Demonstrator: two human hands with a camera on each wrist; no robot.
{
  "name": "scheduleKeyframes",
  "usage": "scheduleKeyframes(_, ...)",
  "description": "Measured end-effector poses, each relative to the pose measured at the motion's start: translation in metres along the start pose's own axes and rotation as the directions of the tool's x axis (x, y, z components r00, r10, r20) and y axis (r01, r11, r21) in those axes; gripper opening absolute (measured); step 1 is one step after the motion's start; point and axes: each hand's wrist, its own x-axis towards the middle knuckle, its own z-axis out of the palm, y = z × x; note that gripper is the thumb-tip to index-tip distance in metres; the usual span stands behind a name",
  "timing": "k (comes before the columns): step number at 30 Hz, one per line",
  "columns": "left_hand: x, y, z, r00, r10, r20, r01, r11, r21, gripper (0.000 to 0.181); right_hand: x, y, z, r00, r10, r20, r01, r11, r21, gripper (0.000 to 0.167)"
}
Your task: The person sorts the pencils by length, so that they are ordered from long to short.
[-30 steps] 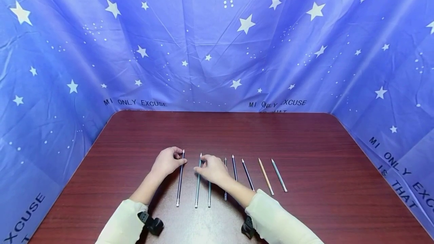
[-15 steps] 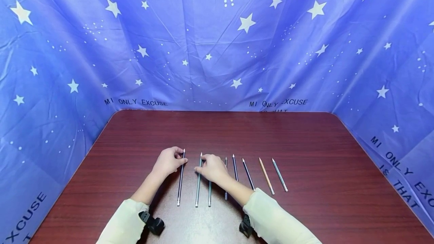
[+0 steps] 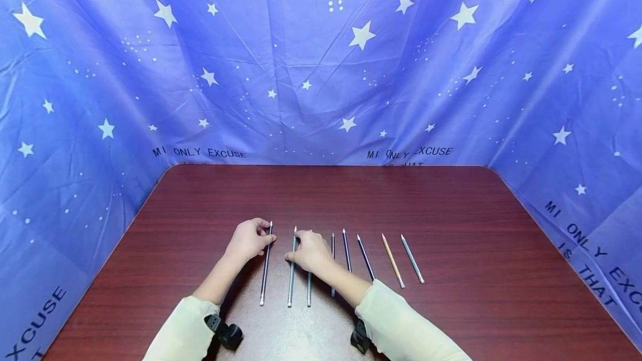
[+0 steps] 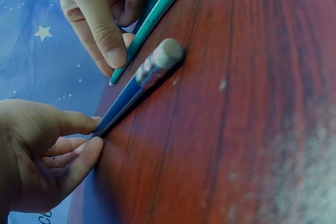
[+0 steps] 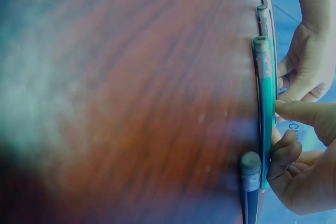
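I have the left hand (image 3: 246,241) pinching the navy pencil (image 3: 264,277); to its right, the right hand (image 3: 312,252) pinches a near-parallel teal pencil (image 3: 291,284).

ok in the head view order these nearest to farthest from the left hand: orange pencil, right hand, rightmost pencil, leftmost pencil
From the left hand:
1. Leftmost pencil: pinched in its fingers
2. Right hand: to its right
3. Orange pencil: farther right
4. Rightmost pencil: right end of the row
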Motion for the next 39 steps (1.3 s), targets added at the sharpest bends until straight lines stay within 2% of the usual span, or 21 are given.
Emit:
scheduleKeyframes(11,-0.0009,-0.0001,0.0,1.0,-0.009,0.005,0.009,1.0,-0.004,0.032,-0.004,-0.003,0.0026,1.0,0.014,-0.001,-0.014,1.0,-0.023,0.064)
scheduleKeyframes(24,-0.0001,-0.0006,0.001,1.0,-0.01,-0.011,0.01,1.0,0.006,0.031,-0.0054,-0.0067,0.0033,1.0,0.023,0.006,-0.023,0.998,0.05,0.064)
scheduleKeyframes(32,-0.0022,0.0023,0.0013,1.0,-0.018,-0.025,0.018,1.0,0.023,0.03,-0.0076,-0.0071,0.0036,0.991,0.088,0.099,-0.104,0.978,0.178,0.067)
scheduleKeyframes(39,-0.0026,0.0037,-0.0022,0.997,-0.076,-0.022,0.075,0.997,-0.018,0.031,-0.0089,-0.0072,0.0031,0.986,0.105,0.128,-0.129,0.972,0.198,0.068)
